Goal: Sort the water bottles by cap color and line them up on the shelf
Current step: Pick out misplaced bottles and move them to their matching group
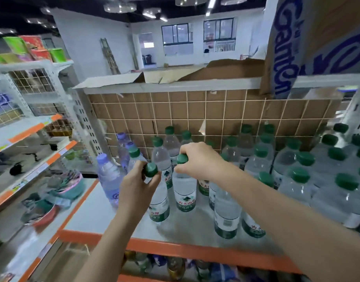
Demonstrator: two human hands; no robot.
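1. The left hand (137, 185) grips the neck of a green-capped bottle (159, 202), fingers curled just under its cap, at about 7 o'clock of the shelf (105, 212).
2. The right hand (197, 161) pinches the cap of a second green-capped bottle (185, 196), standing just beside the first at its 3 o'clock.
3. More green-capped bottles (297, 180) crowd the shelf toward 3 o'clock.
4. Purple-capped bottles (108, 178) stand at 9 o'clock.
5. A Ganten carton (285, 47) sits at 1 o'clock.

"Ganten" on cardboard box (285, 47), bottle labels (185, 200) unreadable
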